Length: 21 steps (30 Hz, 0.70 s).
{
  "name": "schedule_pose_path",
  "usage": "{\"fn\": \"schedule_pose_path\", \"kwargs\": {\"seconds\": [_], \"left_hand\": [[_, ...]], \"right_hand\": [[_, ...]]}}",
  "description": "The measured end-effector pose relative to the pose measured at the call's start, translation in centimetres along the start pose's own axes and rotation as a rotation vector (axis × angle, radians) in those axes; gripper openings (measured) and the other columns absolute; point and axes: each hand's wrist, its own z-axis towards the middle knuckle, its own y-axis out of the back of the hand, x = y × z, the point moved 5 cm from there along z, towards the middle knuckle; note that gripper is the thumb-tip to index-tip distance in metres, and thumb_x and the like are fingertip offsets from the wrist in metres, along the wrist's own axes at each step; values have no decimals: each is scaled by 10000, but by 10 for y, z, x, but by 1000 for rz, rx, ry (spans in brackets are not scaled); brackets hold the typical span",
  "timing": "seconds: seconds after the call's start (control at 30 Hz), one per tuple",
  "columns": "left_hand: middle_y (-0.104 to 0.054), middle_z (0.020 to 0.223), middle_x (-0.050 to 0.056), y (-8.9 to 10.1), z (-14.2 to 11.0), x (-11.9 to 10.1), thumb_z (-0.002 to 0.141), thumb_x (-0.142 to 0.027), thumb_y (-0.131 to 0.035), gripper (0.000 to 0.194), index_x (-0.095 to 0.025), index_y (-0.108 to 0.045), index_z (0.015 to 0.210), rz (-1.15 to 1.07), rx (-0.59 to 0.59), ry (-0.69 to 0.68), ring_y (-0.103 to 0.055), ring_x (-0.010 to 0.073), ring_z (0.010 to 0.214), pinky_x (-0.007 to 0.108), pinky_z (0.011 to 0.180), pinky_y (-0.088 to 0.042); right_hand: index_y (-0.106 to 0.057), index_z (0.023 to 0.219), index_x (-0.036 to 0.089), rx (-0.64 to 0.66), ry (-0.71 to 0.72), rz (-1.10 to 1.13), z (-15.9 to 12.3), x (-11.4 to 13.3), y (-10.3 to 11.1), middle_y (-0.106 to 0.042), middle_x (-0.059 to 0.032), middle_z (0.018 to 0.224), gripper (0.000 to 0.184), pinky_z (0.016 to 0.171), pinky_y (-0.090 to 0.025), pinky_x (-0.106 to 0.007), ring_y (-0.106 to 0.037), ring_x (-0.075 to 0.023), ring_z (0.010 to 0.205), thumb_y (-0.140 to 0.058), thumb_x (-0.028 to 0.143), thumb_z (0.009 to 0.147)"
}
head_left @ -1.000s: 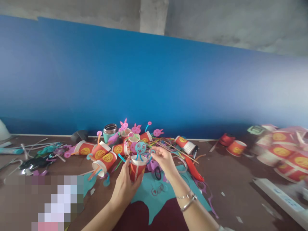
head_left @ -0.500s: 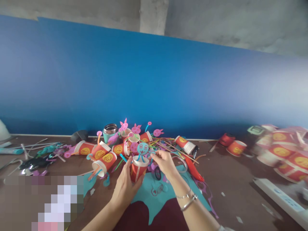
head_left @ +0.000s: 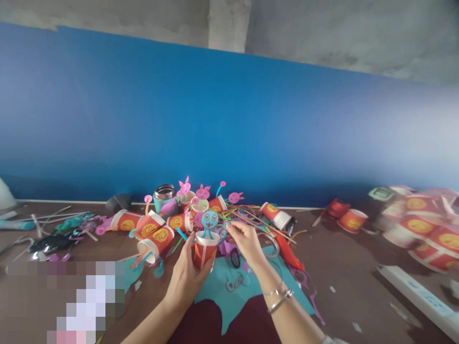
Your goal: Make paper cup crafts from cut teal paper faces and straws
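Observation:
My left hand [head_left: 187, 273] is wrapped round a red paper cup [head_left: 205, 252] with a white rim, holding it upright. A round blue paper face [head_left: 209, 220] with drawn eyes and mouth stands above the cup's rim. On the cup's right side, my right hand [head_left: 244, 240] pinches a small blue paper disc [head_left: 226, 226] at the end of a blue strip or straw. Under both hands lies a cut sheet of blue paper [head_left: 258, 277] with a drawing on it. Scissor handles [head_left: 235, 258], dark and ring-shaped, show between my hands.
Behind my hands lie several red cups [head_left: 158, 241], some with pink paper faces [head_left: 202, 192]. A steel-rimmed jar [head_left: 164, 192] stands against the blue partition [head_left: 229, 119]. To the right are bagged cups [head_left: 423, 224] and a white power strip [head_left: 418, 291]. Paper scraps and straws litter the table.
The cup and its blue face have shifted slightly left and turned a little. My right hand, still pinching the disc, has moved slightly up, widening the gap to the face.

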Motion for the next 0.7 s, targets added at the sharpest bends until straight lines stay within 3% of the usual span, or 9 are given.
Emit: {"fn": "schedule_pose_path", "kwargs": {"seconds": [0.17, 0.3, 0.43, 0.57, 0.63, 0.7], "left_hand": [[-638, 1079, 125, -1, -1, 1, 789, -392, -565, 688, -157, -287, 1374, -26, 45, 13, -654, 223, 864, 344, 743, -525], [-644, 1073, 117, -3, -2, 2, 772, -374, -579, 707, -167, -283, 1381, -45, 82, 30, -655, 223, 876, 345, 761, -524], [-639, 1090, 120, -2, 0, 6, 786, -380, -562, 711, -165, -256, 1390, -34, 54, 68, -654, 237, 908, 362, 767, -521], [-603, 1146, 156, -2, 3, 13, 815, -394, -539, 713, -153, -207, 1398, -6, 0, 81, -623, 267, 1005, 389, 799, -510], [-584, 1169, 167, -3, 2, 16, 830, -402, -523, 713, -152, -180, 1402, 2, 7, 97, -599, 279, 1057, 400, 820, -504], [-569, 1189, 178, -4, 2, 20, 839, -415, -511, 711, -150, -168, 1403, 12, 15, 123, -576, 290, 1097, 413, 834, -501]], "right_hand": [[-573, 642, 180, 27, 158, -158, -4, 12, 1, -527, 31, 507, 297, 459, -363, -216, -486, -118, 470, -546, 427, 804], [-580, 635, 178, 57, 229, -250, -5, 17, 0, -548, 20, 533, 282, 488, -367, -213, -499, -119, 502, -521, 373, 829], [-673, 893, 188, 86, 238, -294, -4, 14, -1, -681, -42, 730, 298, 617, -467, -266, -634, -193, 696, -459, 394, 867], [-515, 1249, 171, 62, 247, -570, -6, 10, 0, -703, -84, 861, 401, 723, -470, -322, -651, -225, 806, -381, 313, 899], [-500, 1252, 147, 70, 218, -711, -9, 10, 1, -700, -96, 900, 400, 733, -457, -309, -646, -222, 833, -410, 268, 882], [-596, 1107, 152, 103, 186, -828, -15, 10, 4, -697, -97, 927, 301, 748, -437, -283, -640, -214, 871, -463, 224, 847]]}}
